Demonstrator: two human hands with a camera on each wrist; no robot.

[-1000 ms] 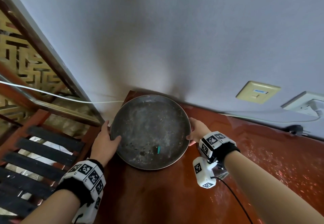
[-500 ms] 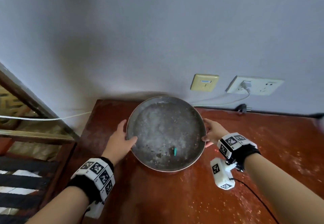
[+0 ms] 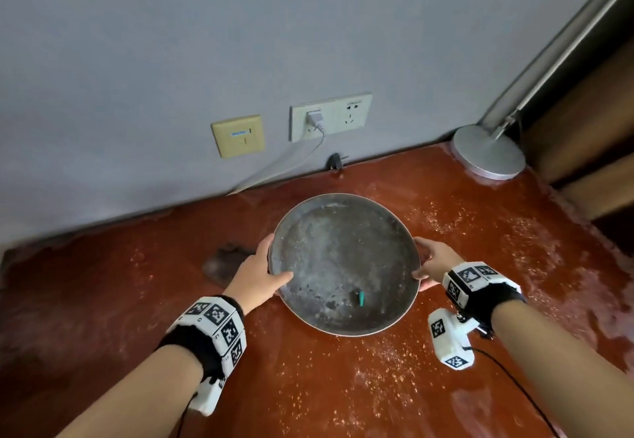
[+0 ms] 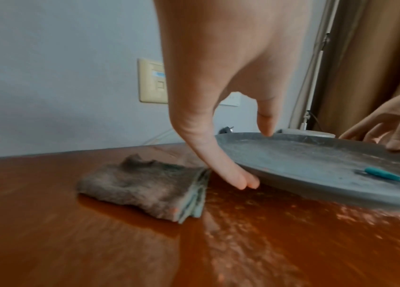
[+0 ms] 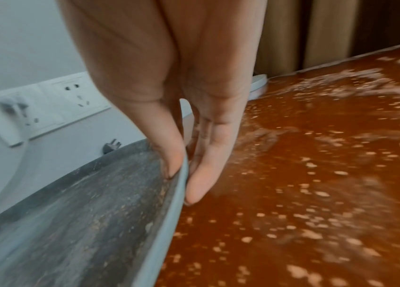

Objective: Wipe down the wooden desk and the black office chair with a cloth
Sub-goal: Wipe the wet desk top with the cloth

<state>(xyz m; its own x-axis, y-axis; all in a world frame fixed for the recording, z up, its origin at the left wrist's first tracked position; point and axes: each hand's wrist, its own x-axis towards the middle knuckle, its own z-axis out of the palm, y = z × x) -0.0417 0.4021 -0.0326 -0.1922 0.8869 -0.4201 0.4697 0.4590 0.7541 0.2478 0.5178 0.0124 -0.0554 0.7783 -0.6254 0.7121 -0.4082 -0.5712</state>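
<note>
The cloth lies folded on the wooden desk, just left of centre in the head view, close beside my left hand and partly hidden behind it. Both my hands grip the rim of the round metal tray, thumbs on top and fingers curled under the edge: my left hand on its left side, my right hand on its right side. I judge my left hand is nearer, so it should take the cloth once the tray is put aside.
</note>
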